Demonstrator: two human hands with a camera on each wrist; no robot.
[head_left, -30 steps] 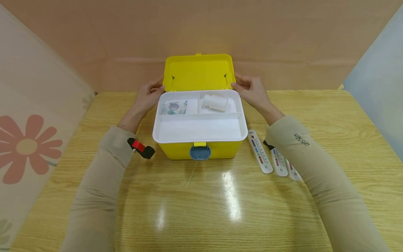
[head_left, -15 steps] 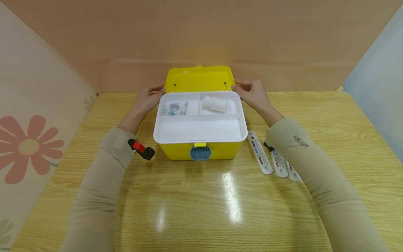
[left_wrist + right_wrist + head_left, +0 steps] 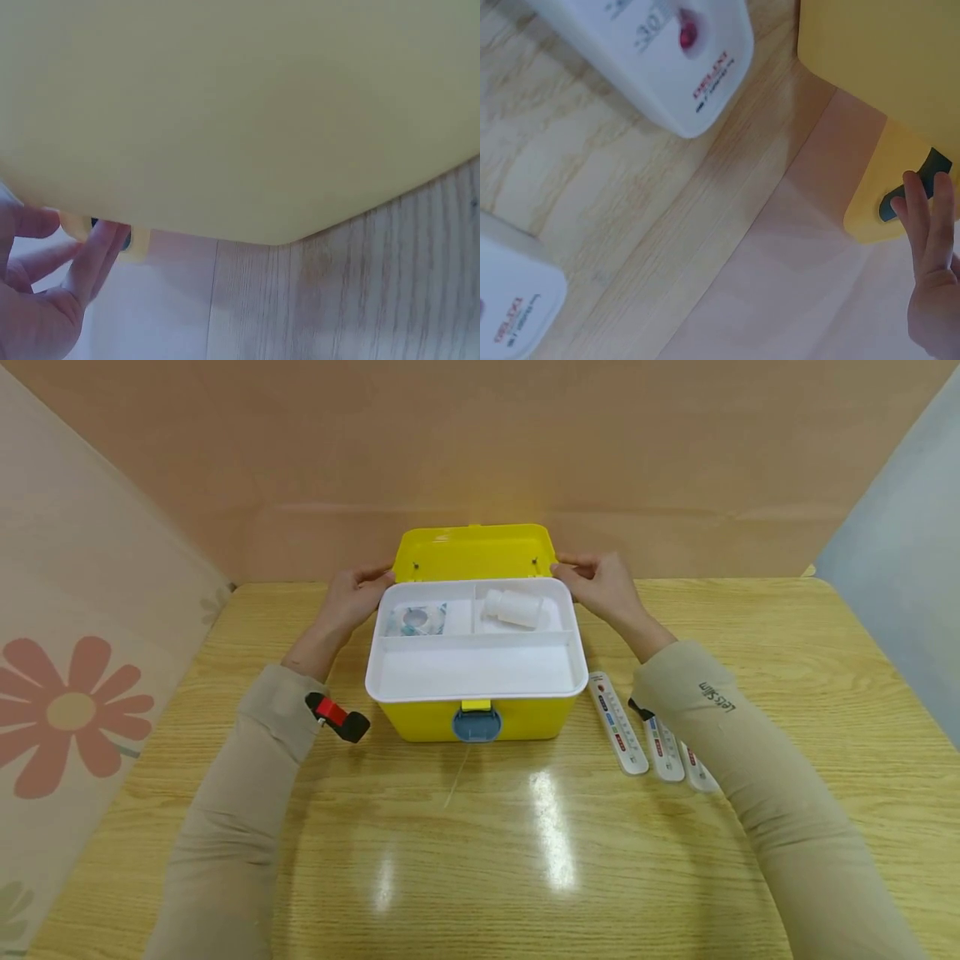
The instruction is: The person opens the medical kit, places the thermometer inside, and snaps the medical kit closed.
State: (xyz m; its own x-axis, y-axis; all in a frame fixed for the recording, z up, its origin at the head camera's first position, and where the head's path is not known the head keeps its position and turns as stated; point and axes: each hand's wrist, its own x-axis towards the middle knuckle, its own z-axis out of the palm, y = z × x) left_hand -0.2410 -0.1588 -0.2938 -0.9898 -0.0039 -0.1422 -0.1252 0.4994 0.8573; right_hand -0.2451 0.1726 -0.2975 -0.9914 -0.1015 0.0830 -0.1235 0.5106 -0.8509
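Note:
A yellow storage box (image 3: 408,722) with a blue-grey front latch (image 3: 477,725) stands on the table, its yellow lid (image 3: 476,550) tilted back behind it. My left hand (image 3: 351,597) pinches the lid's left side near the hinge, thumb in front and fingers behind. Opposite, my right hand (image 3: 606,589) pinches the right side in the same way. The right wrist view shows fingers (image 3: 922,217) by the lid's dark green handle (image 3: 891,204). In the box top sits a white divided tray (image 3: 472,670), holding a white bottle (image 3: 516,607) and a clear-wrapped packet (image 3: 416,619).
Several white thermometers (image 3: 619,727) lie on the wooden table (image 3: 450,860) right of the box, partly under my right forearm. An orange-brown covering (image 3: 480,443) rises behind the lid. A flower-patterned wall (image 3: 71,710) stands at the left.
The lid has tilted further back and down behind the box, with both hands keeping hold of its sides. Tray contents and thermometers stay where they were.

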